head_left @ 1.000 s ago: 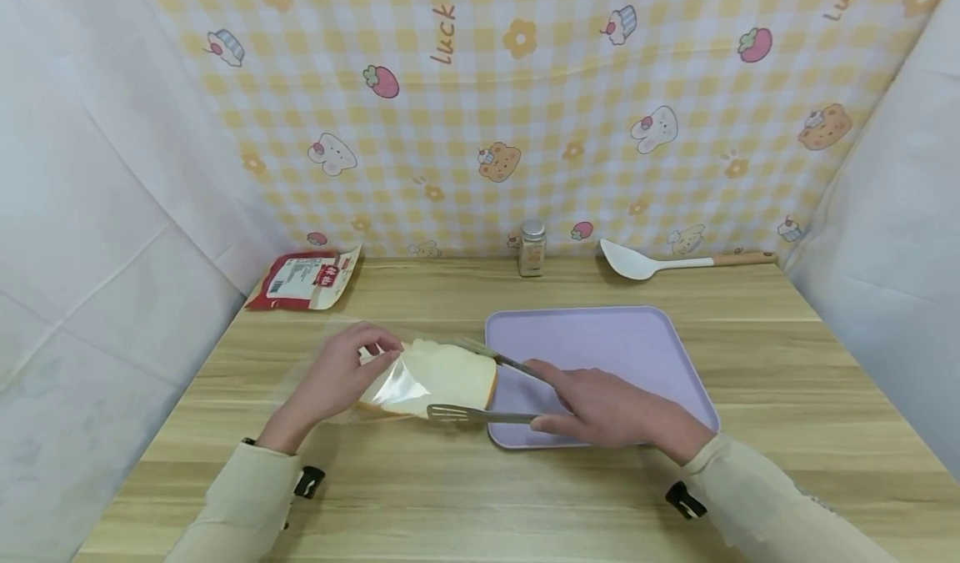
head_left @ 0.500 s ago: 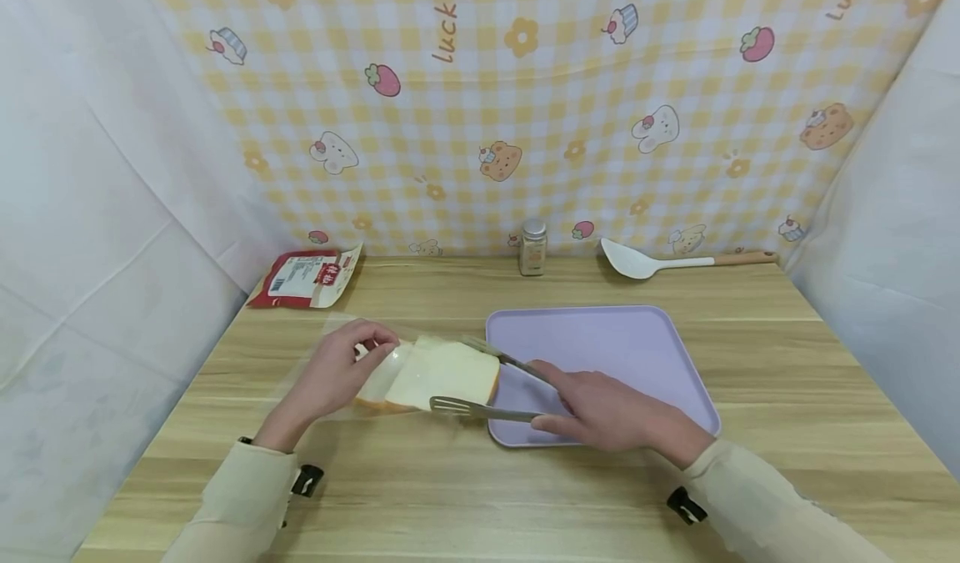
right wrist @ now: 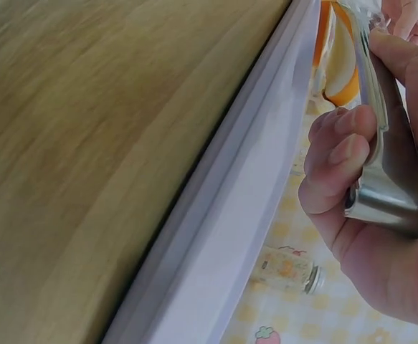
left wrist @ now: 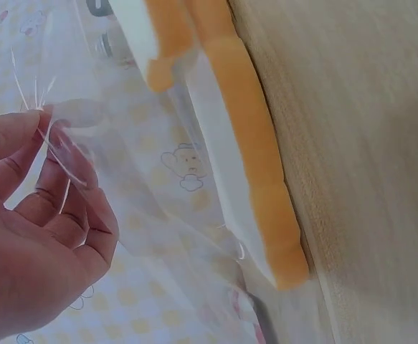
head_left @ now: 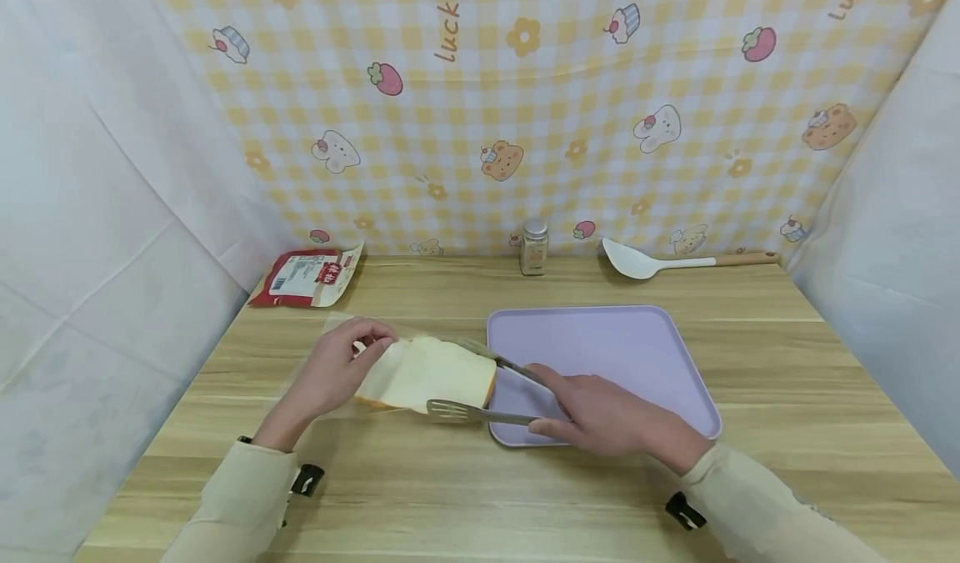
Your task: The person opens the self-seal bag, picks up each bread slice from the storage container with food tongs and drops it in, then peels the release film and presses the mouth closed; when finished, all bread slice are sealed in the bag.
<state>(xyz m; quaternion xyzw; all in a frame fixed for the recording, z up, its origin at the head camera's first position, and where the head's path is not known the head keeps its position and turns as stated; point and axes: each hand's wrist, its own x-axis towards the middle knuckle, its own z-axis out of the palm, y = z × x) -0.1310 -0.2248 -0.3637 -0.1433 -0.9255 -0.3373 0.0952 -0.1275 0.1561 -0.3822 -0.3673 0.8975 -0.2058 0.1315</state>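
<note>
My left hand [head_left: 341, 367] pinches the open edge of a clear plastic bag [left wrist: 144, 150] between thumb and fingertips. Inside the bag a bread slice with an orange-brown crust [left wrist: 248, 158] lies on the table. Above it, another bread slice [head_left: 446, 373] sticks out to the right, its end beside the purple tray's left rim. My right hand [head_left: 600, 409] grips metal tongs [head_left: 510, 418], and their slotted ends lie along the two long sides of the upper slice. In the right wrist view, the fingers [right wrist: 341, 154] curl round the tongs' bent end.
The purple tray [head_left: 592, 338] lies under the tongs and my right hand. Behind it stand a glass spice jar [head_left: 534, 248] and a white spatula with a wooden handle [head_left: 637, 263], lying flat. A red and cream food packet [head_left: 307, 278] rests at the back left.
The tongs and upper slice shifted slightly right, then slightly back left. The bright glare on the bag over the bread has gone. Both hands stay nearly in place.
</note>
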